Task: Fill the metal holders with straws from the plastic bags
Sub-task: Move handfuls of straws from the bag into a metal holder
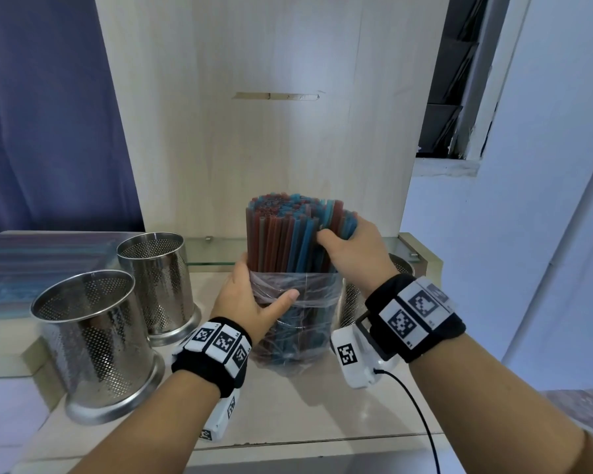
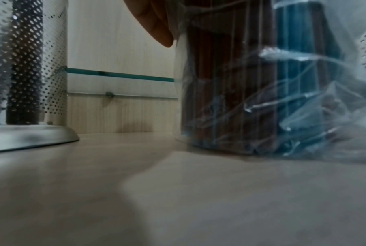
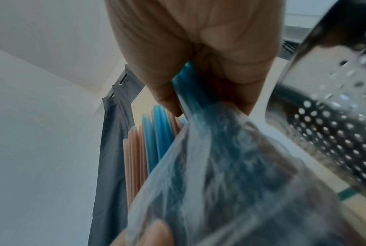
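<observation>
1. The wooden counter [image 1: 322, 415] is carrying everything, with a glass shelf [image 1: 216, 258] running just behind.
2. The plastic bag [image 1: 298, 330] is standing upright on the counter, pushed halfway down the straws [image 1: 288, 241] so their red and blue tops are sticking out free for taking.
3. Two metal holders [image 1: 93, 340] [image 1: 158, 285] are waiting empty at the left; a third [image 1: 351, 299] is sitting partly hidden behind the bag.
4. The left hand [image 1: 254, 302] is wrapping around the bag, probably steadying it.
5. The right hand [image 1: 350, 248] is clamping its fingers on a cluster of straws near the top, seemingly to pull them out.
</observation>
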